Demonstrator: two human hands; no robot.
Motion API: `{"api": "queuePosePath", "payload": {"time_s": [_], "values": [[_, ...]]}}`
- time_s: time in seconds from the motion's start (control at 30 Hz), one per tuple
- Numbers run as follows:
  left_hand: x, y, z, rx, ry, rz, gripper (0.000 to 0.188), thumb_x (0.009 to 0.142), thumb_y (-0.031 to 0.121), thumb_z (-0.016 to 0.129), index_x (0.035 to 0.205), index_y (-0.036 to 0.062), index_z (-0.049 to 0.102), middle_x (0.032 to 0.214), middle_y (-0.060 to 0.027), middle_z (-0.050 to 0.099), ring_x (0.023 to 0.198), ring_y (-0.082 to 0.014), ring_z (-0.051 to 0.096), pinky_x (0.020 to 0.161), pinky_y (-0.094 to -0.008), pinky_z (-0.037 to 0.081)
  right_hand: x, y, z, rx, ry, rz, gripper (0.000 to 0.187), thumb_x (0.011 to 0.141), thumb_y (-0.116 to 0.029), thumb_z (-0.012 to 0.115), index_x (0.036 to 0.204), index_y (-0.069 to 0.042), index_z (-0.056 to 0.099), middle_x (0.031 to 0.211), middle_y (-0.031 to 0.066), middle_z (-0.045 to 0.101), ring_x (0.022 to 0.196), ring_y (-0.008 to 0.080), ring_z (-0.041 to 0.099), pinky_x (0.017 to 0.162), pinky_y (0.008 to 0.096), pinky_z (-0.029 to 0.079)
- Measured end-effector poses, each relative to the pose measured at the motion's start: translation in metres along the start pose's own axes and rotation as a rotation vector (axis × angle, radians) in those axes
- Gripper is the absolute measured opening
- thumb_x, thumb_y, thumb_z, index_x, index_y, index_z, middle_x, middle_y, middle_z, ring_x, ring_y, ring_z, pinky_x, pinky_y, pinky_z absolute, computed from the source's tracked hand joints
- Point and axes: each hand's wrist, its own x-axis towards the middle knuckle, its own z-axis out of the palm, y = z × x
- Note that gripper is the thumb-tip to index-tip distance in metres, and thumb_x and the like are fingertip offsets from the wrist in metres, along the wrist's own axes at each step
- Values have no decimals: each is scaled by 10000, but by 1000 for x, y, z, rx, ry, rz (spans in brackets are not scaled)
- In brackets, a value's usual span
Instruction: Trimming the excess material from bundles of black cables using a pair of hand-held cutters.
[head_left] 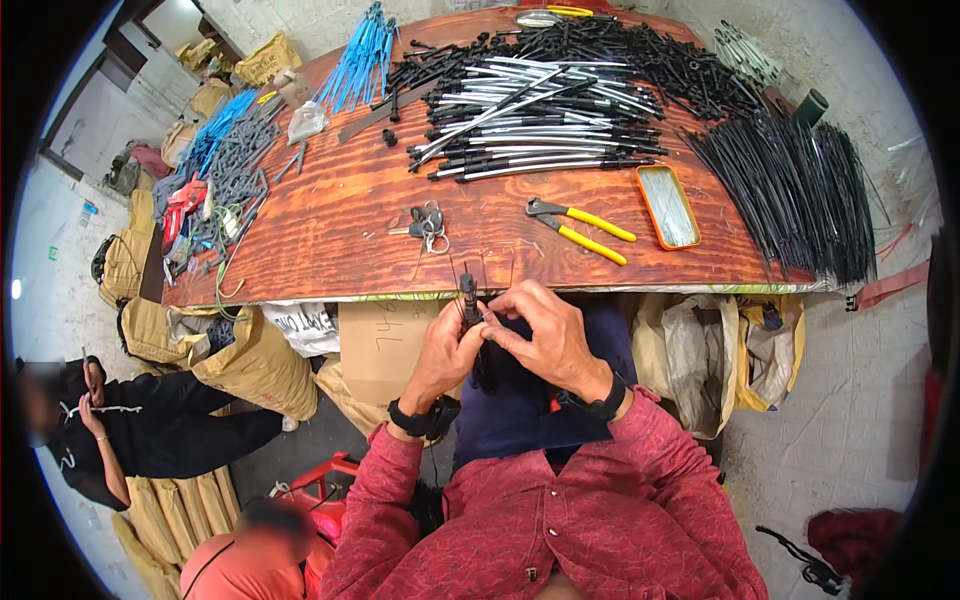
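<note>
Above my lap, at the table's near edge, both my hands close around a slim black rod-like part with a knobbed end [468, 287]. My left hand [446, 352] grips it between thumb and fingers. From the other side, my right hand [545, 332] pinches beside it; whether its fingertips also hold a thin wire is too small to tell. A few thin dark strands stand up around the knobbed end. Beyond my hands lie a bunch of keys [430, 228], end-cutting pliers [590, 238] with yellow handles, and an orange-rimmed tin [668, 207] of thin silvery pins or wires.
Silver rods with black ends [530, 115] are heaped on the wooden table [340, 215]. Thin black rods [790, 200] cover its right; blue rods [362, 60] and grey parts [235, 150] its left. Sacks [250, 370] stand below. Two people [110, 420] are at the left.
</note>
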Motion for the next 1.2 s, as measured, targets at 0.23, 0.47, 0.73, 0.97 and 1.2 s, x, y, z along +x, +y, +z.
{"api": "queuePosePath", "payload": {"time_s": [0.23, 0.47, 0.73, 0.97, 1.2], "values": [[-2, 14, 10, 16, -16, -32, 95, 929, 69, 590, 991, 1, 566, 871, -78, 569, 761, -172, 547, 703, -307, 468, -12, 5, -6, 115, -99, 211, 107, 822, -51, 727, 897, -20, 656, 777, 81, 628, 711, 220, 649, 648, 324, 523], [-14, -7, -2, -117, 3, -133, 101, 937, 67, 576, 1022, 17, 555, 921, -55, 563, 815, -160, 551, 743, -294, 455, 11, -58, -62, 550, -179, -31, 71, 854, -29, 683, 912, -20, 643, 910, 117, 653, 838, 270, 664, 717, 351, 530], [-20, 8, -11, -241, -145, -95, 91, 970, 112, 540, 1021, 49, 500, 902, -56, 543, 847, -146, 518, 803, -306, 438, 33, -143, -130, 1443, -454, -389, 74, 876, -56, 571, 940, -20, 579, 890, 117, 603, 766, 293, 590, 712, 394, 470], [-16, 8, -8, -279, -129, -45, 121, 995, 139, 544, 1029, 52, 467, 873, -73, 540, 846, -166, 518, 826, -326, 437, 20, -164, -144, 1897, -652, -50, 119, 901, -105, 536, 835, -7, 555, 920, 142, 547, 628, 213, 491, 568, 360, 453], [-19, 5, -7, -363, -82, -51, 122, 1002, 145, 543, 1035, 57, 466, 859, -75, 540, 836, -177, 522, 830, -336, 437, 40, -150, -130, 1930, -479, -620, 141, 895, -56, 498, 776, -13, 560, 946, 148, 553, 582, 168, 454, 515, 326, 431]]}}
